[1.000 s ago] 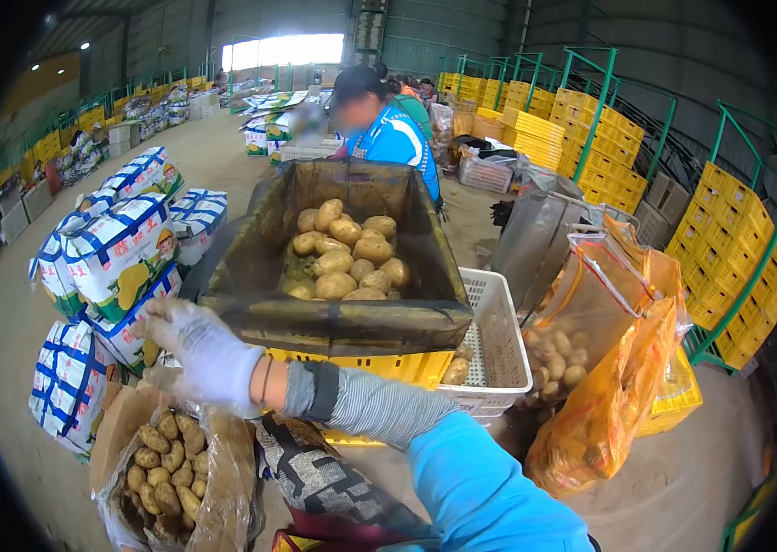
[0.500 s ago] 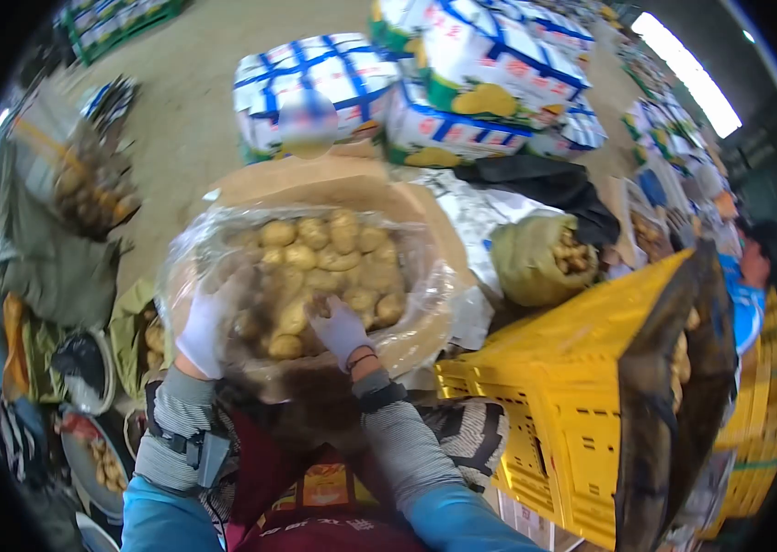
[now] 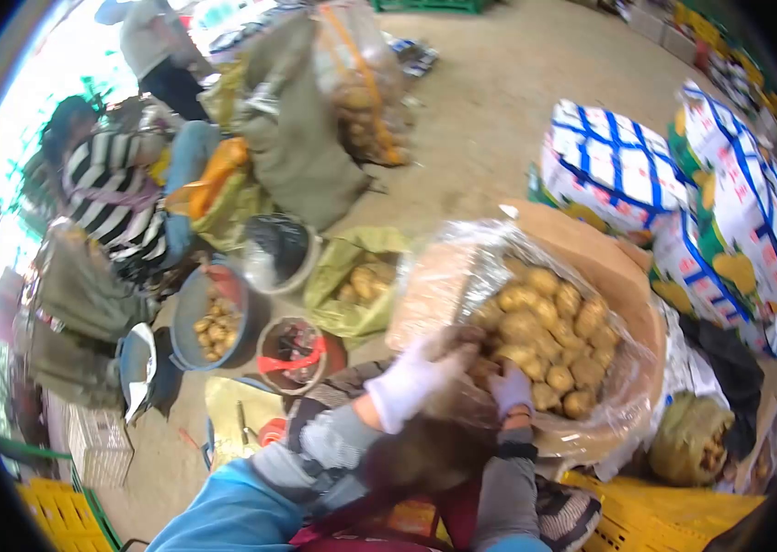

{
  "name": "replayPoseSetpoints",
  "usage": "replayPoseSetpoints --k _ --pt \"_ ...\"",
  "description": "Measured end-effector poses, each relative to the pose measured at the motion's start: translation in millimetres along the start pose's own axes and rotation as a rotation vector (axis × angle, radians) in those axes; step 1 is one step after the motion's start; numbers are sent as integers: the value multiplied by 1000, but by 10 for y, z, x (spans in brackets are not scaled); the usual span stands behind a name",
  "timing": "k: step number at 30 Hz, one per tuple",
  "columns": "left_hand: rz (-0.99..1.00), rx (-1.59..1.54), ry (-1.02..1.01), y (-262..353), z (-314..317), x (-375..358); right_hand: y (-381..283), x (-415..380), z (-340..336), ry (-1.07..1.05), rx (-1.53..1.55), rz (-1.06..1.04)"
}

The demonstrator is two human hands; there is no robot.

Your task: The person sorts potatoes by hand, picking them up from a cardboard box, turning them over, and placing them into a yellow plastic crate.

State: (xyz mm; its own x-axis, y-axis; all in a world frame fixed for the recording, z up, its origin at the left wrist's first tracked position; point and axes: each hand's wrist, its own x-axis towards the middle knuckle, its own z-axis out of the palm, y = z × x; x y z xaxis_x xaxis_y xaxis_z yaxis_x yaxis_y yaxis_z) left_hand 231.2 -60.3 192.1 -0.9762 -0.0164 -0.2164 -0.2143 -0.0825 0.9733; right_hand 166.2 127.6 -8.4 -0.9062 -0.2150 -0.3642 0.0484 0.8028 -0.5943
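Left hand (image 3: 411, 379), white-gloved: fingers (image 3: 451, 354) curled around the near edge of the clear plastic liner bag (image 3: 462, 276), gripping a fold of film. Right hand (image 3: 510, 386), pale-gloved: fingers bent down among the small yellow-brown potatoes (image 3: 549, 336) at the near side of the heap; whether they clasp a potato or the film, cannot tell (blurred).

The potatoes fill the liner bag, which sits inside an open brown cardboard box (image 3: 623, 281), directly ahead of both hands.

Beyond the box, on the right: stacked white cartons with blue straps (image 3: 614, 166). Just right of the box, low down: a green mesh sack of potatoes (image 3: 687, 437) beside a yellow plastic crate (image 3: 664, 520).

Left of the hands, on the concrete floor (image 3: 490, 101): a round basin holding potatoes (image 3: 209, 317) and an olive-green sack, open, with potatoes (image 3: 356, 281). Farther left sits a person in a black-and-white striped top (image 3: 117, 198).
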Motion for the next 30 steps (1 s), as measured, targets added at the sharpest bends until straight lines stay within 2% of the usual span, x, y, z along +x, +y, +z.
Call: replayPoseSetpoints --k 1,3,5,7,9,11,13,14,16,17,18,21,23,24,25,27,29,30 --pt "-1 82 -38 -14 -18 -68 230 45 211 166 31 -74" --pt "83 -14 -24 -236 34 -214 53 -207 1 232 159 -7" --pt "107 463 -77 -246 -74 -366 234 -369 -173 115 -63 -4" --pt "259 830 -370 -641 -184 -186 381 -548 -445 -3 -146 17" --pt "206 976 -390 -378 -10 -419 444 -662 -728 -132 -436 114" --pt "206 953 -467 126 148 -646 408 -688 -847 -288 -617 179" --pt "341 1060 -449 -446 453 -285 647 -640 -697 -258 -803 124" --pt "352 1122 -459 -531 542 -189 607 -607 -688 -264 -817 187" --pt "303 1187 -439 -790 629 1 551 -606 -593 -287 -829 332" --pt "273 1221 -438 -975 672 96 510 -619 -569 -273 -824 332" --pt "327 1293 -386 -1289 719 205 454 -652 -546 -264 -816 336" --pt "282 1228 -393 -1987 846 471 361 -706 -523 -262 -841 332" --pt "215 1337 -457 -1619 804 361 491 -708 -440 -245 -866 317" --pt "194 1348 -479 -1522 799 354 302 -840 -489 -216 -886 318" --pt "175 1360 -503 -1492 843 322 530 -778 -383 -172 -869 299" --pt "251 1424 -583 -1471 809 280 570 -859 -301 -111 -853 279" --pt "269 1413 -496 -1605 819 247 516 -973 -201 -22 -805 268" --pt "305 1428 -536 -1642 788 240 505 -998 -153 11 -819 273"
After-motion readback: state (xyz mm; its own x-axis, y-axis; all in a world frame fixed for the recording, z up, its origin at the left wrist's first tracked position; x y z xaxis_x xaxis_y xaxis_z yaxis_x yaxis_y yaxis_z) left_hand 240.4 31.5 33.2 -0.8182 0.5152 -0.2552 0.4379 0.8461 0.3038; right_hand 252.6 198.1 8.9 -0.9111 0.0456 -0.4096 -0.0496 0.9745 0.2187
